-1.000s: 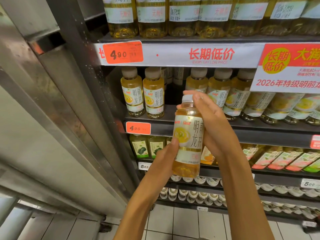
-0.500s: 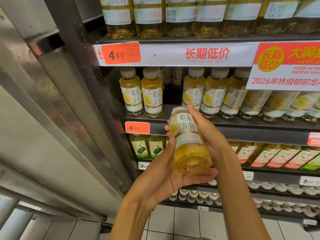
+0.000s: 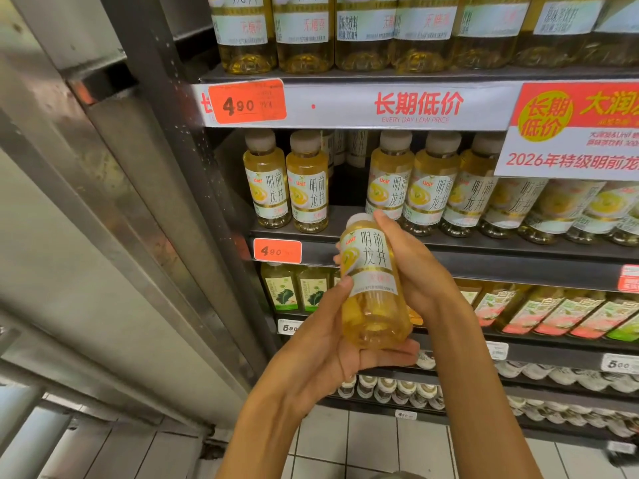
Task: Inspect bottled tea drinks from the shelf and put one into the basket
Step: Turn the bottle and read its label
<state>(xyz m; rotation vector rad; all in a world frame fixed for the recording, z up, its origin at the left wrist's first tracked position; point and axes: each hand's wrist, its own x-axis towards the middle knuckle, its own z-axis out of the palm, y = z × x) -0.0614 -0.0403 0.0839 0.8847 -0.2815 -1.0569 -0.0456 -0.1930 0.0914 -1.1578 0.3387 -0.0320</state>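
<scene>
Shelf (image 3: 449,252): dark metal tiers, far side of scene, stocked with rows of tea bottles; orange price tag (image 3: 277,251) on the edge, left of my hands.

Tea bottle (image 3: 371,281): off the shelf, held near me at centre, tilted with its cap away. Full, so I judge it moderately heavy; smooth plastic, likely slippery and slightly squeezable. Best gripped around the labelled waist.

Left hand (image 3: 325,347): fingers curled under the base, thumb pressing the label's left edge.

Right hand (image 3: 411,267): fingers wrapped behind the upper body, one fingertip by the cap.

Basket: not in view.
</scene>
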